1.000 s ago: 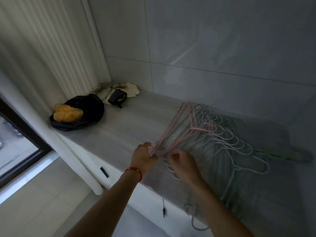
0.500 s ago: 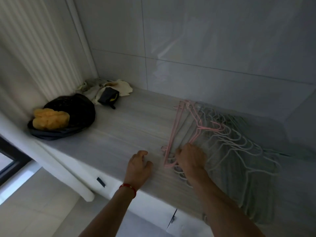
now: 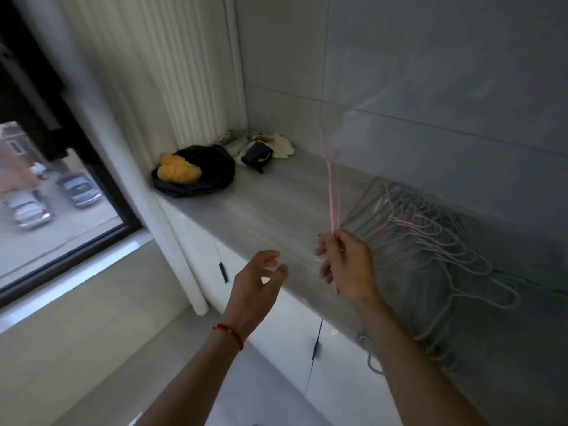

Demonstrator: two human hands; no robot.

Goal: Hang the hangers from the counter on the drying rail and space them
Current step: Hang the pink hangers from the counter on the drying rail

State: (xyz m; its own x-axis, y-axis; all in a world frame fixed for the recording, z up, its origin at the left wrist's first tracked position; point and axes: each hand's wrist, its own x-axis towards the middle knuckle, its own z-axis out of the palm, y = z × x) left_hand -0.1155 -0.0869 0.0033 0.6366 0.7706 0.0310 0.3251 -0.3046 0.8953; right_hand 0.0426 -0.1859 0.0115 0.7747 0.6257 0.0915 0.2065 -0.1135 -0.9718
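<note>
My right hand (image 3: 345, 265) pinches a few thin pink hangers (image 3: 332, 192) and holds them raised above the grey counter (image 3: 270, 210), their wires standing up towards the tiled wall. My left hand (image 3: 256, 282) hovers empty beside it, over the counter's front edge, fingers loosely spread. A pile of several pink, white and green wire hangers (image 3: 436, 247) lies on the counter at the right, partly behind my right hand and arm. No drying rail is in view.
A black bag (image 3: 212, 176) with a yellow lump on it sits at the counter's far left, next to crumpled cloths and a dark pouch (image 3: 256, 152). White cabinet doors (image 3: 276, 318) stand below the counter. A window (image 3: 46, 195) is on the left.
My right hand has lifted a few pink hangers off the pile into the air. My left hand has come off the counter and now hovers. The view has turned left and up.
</note>
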